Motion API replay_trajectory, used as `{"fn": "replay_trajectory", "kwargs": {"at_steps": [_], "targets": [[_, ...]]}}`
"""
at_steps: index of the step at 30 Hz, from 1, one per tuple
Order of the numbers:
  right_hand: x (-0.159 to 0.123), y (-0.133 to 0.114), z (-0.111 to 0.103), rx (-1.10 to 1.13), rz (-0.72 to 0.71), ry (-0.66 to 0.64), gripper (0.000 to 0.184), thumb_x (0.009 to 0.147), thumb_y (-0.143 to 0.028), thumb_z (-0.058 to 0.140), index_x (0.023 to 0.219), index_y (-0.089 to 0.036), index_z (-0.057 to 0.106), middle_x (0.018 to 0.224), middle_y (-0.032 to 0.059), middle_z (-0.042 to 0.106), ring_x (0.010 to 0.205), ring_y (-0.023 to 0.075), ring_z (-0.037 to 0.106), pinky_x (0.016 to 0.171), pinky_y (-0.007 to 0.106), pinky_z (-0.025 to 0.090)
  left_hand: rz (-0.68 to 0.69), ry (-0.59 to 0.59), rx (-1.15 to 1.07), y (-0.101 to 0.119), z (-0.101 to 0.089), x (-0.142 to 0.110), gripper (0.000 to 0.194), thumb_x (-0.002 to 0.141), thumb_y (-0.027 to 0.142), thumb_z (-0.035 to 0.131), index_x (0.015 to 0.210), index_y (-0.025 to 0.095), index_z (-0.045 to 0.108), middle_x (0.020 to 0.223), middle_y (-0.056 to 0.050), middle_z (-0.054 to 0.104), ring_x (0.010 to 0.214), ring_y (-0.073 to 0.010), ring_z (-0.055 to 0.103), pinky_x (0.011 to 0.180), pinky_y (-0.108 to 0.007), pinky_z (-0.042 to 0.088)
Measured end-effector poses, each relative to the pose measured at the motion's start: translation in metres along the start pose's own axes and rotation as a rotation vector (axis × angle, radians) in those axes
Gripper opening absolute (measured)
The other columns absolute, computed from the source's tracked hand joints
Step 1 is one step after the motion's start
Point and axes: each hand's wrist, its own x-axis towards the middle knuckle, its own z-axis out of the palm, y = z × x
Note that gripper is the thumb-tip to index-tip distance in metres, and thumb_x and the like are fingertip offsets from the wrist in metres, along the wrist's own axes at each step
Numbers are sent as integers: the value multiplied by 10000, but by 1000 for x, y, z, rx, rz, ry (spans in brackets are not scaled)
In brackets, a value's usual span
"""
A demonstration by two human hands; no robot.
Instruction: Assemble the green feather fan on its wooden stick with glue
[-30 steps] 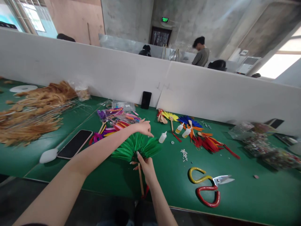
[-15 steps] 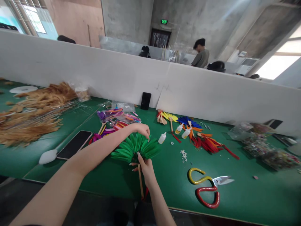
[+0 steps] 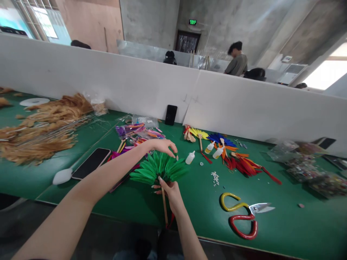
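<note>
A fan of green feathers [image 3: 151, 169] with a thin wooden handle [image 3: 165, 207] is spread out just above the green table. My right hand [image 3: 170, 191] grips it where feathers and handle meet, thumb on the front and fingertips showing behind. Over the far right edge of the feathers hovers my left hand [image 3: 165, 147], its bent fingers apart and nothing visible between them. A red tassel [image 3: 171, 219] dangles by the handle's end. Beyond the fan, on the right, stands a small white glue bottle [image 3: 190, 157].
Scissors [image 3: 251, 213] with yellow and red handles lie at right, near white beads [image 3: 215, 178]. Other feather fans [image 3: 221, 139] and two glue bottles lie farther back. Left are a phone [image 3: 91, 163], a white mouse-like object [image 3: 62, 176] and brown fibres [image 3: 54, 122]. A white partition [image 3: 135, 83] closes the back.
My left hand has shifted slightly right, and its fingers, close together at a feather tip before, have spread. My right hand keeps its hold on the fan. The view has moved a little.
</note>
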Motion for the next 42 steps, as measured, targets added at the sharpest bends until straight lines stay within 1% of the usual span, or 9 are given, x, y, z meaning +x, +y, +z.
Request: {"fn": "replay_trajectory", "kwargs": {"at_steps": [10,14,16,18,21,25,30,37,42], "targets": [[0,3,2,-9,7,0,508,549,-491,773,826,-74,682,752,113,703,619,230,690,464,252,524,35,-5,-96,-2,8,2,263,631,388,699,856,256,740,1138,-13,650,1081,-234,546,882,-272,388],[-2,3,3,1,16,1,507,543,-489,777,807,-66,680,732,114,700,594,225,687,457,251,522,-4,-20,-134,6,8,-6,314,733,452,607,968,272,710,1123,-5,658,1055,-203,562,866,-244,390],[-2,3,3,4,17,4,500,544,-483,779,806,-68,684,738,114,700,598,226,688,456,250,519,-48,41,-128,8,8,-11,350,784,462,550,1048,271,677,1150,-6,645,1067,-197,554,867,-236,382],[-3,3,3,11,18,9,490,547,-475,779,809,-70,687,745,113,701,609,231,689,460,255,519,-67,152,-97,7,8,-15,371,815,451,512,1094,252,654,1175,-20,630,1066,-199,551,852,-232,383],[-3,3,2,20,12,8,476,558,-469,776,805,-71,687,742,107,698,619,238,691,475,269,526,-55,278,38,-5,6,-19,369,827,434,498,1074,214,663,1122,-51,653,1031,-208,561,836,-241,378],[-2,3,1,20,8,-7,451,584,-450,769,817,-74,681,751,100,698,624,229,690,482,266,529,-58,288,197,-21,5,-27,359,801,475,528,952,207,712,986,-67,697,953,-223,575,819,-265,362],[-2,4,-1,34,27,5,437,582,-431,778,811,-73,677,752,94,697,630,224,692,490,258,536,5,348,155,-19,10,-39,367,821,467,502,874,182,727,908,-75,705,886,-210,586,769,-256,378],[-3,3,0,30,23,0,433,591,-434,775,807,-74,669,721,76,685,618,215,688,494,257,540,89,463,118,-24,15,-38,286,819,401,534,840,189,725,948,-78,680,920,-207,580,815,-288,395],[-3,3,0,28,26,3,445,587,-438,777,824,-78,665,749,81,690,627,219,689,492,258,535,120,477,154,-29,19,-37,222,770,380,613,781,183,715,1005,-77,657,974,-203,566,861,-296,381]]}}
